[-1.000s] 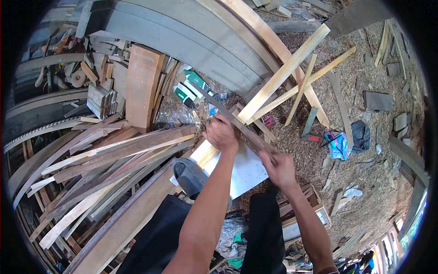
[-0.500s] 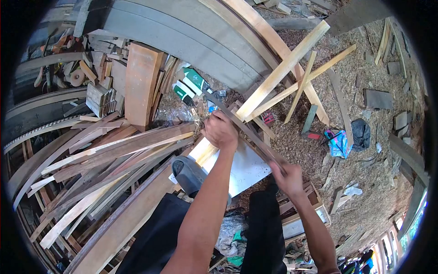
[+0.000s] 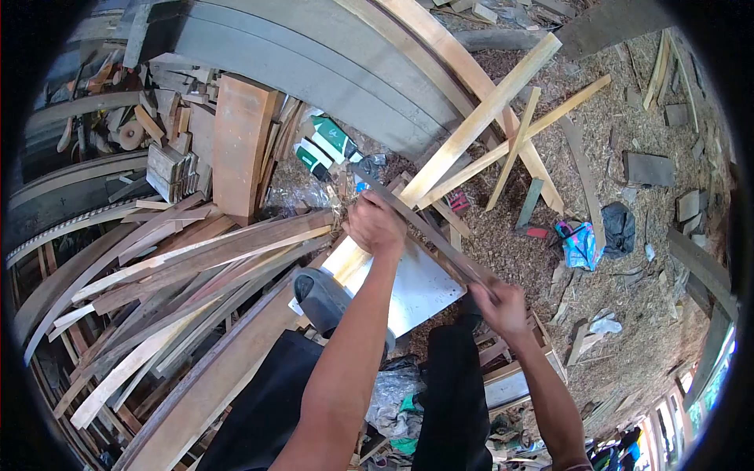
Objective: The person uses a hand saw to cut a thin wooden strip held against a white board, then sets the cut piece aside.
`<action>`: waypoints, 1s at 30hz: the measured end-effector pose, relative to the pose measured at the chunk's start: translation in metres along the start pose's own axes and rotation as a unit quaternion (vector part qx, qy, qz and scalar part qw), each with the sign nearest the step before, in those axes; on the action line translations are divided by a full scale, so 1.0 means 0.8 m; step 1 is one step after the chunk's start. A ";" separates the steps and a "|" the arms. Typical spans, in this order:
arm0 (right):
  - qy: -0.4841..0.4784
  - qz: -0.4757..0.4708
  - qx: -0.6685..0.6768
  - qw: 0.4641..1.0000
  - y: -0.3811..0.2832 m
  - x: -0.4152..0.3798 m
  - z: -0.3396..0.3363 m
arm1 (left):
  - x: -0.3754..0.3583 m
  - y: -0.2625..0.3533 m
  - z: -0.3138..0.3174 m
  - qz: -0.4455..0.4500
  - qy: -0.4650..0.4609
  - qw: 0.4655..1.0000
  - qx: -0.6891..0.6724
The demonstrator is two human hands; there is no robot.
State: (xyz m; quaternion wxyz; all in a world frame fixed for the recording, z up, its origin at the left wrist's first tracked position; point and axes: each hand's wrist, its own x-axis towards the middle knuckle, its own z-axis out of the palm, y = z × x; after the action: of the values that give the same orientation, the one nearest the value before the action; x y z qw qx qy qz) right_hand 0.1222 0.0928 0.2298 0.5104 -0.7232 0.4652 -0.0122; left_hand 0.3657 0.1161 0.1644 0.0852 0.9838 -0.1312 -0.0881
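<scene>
A long, narrow dark strip (image 3: pixel 424 228) runs diagonally across the middle, over a white board (image 3: pixel 420 286). At its lower right end my right hand (image 3: pixel 504 310) is wrapped round it. My left hand (image 3: pixel 375 223) is closed beside the strip's upper part, above a pale wood piece (image 3: pixel 345 263); what its fingers grip is hidden. A grey sandal (image 3: pixel 322 298) shows at the board's left edge, beside my left forearm. I cannot make out whether the strip is wood or metal.
Long wood strips (image 3: pixel 212 263) are piled at the left. Crossed pale planks (image 3: pixel 487 118) lie at the upper right on shavings. Green and white boxes (image 3: pixel 334 140) rest beyond my left hand. A wooden crate (image 3: pixel 510 377) is under my right forearm, near a blue packet (image 3: pixel 580 245).
My right hand has moved slightly right and down with the end of the dark strip. My left hand stays in nearly the same place.
</scene>
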 end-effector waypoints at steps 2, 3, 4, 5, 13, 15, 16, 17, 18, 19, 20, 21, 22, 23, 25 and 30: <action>0.036 -0.044 0.044 0.997 -0.041 0.050 0.032 | 0.002 -0.005 0.005 -0.008 -0.007 1.000 0.015; 0.041 -0.045 0.048 0.997 -0.058 0.069 0.037 | 0.006 -0.007 0.008 -0.017 -0.013 0.999 0.030; 0.010 -0.010 0.042 0.999 -0.076 0.081 0.036 | 0.008 -0.009 0.009 -0.014 -0.012 0.999 0.034; -0.021 0.031 0.035 0.999 -0.084 0.081 0.035 | 0.007 -0.011 0.011 -0.020 -0.013 0.999 0.032; 0.001 -0.042 0.008 0.999 -0.005 -0.030 -0.022 | -0.002 0.000 -0.002 -0.014 0.020 1.000 0.018; 0.036 -0.020 0.002 0.999 -0.019 -0.027 -0.009 | -0.002 0.001 0.000 0.014 0.036 0.999 0.002; 0.034 -0.021 0.001 0.999 -0.034 -0.016 0.002 | -0.001 -0.001 0.001 0.019 0.053 0.998 -0.010; 0.058 -0.028 0.016 0.998 -0.055 0.006 0.018 | 0.000 0.002 0.000 0.021 0.054 0.998 -0.011; 0.082 -0.035 0.032 0.995 -0.069 0.027 0.030 | 0.000 0.004 -0.004 0.010 0.042 0.999 -0.014; 0.083 -0.037 0.034 0.995 -0.080 0.045 0.030 | 0.000 0.005 -0.005 -0.002 0.028 0.999 -0.015; 0.043 0.009 0.030 0.999 -0.091 0.059 0.026 | -0.001 0.005 -0.005 0.000 0.027 1.000 -0.013; 0.003 0.056 0.026 0.998 -0.097 0.062 0.023 | -0.001 0.002 -0.003 -0.011 0.011 1.000 -0.003; 0.010 0.043 0.025 0.999 -0.093 0.053 0.017 | 0.001 0.002 -0.002 -0.022 -0.003 1.000 0.004; 0.019 0.036 0.018 0.999 -0.075 0.035 0.011 | 0.004 0.001 -0.001 -0.022 -0.002 1.000 0.002; 0.052 0.014 0.030 0.998 -0.044 -0.018 -0.009 | 0.003 -0.002 0.005 -0.026 0.006 0.999 0.022; 0.012 0.021 -0.013 1.000 -0.014 -0.039 -0.030 | -0.002 0.002 0.004 -0.004 0.023 1.000 0.014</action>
State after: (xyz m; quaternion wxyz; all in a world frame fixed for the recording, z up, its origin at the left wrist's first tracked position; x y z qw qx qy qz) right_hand 0.1000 0.0973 0.2645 0.4955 -0.7195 0.4867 -0.0038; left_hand 0.3633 0.1145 0.1622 0.0741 0.9871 -0.1267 -0.0641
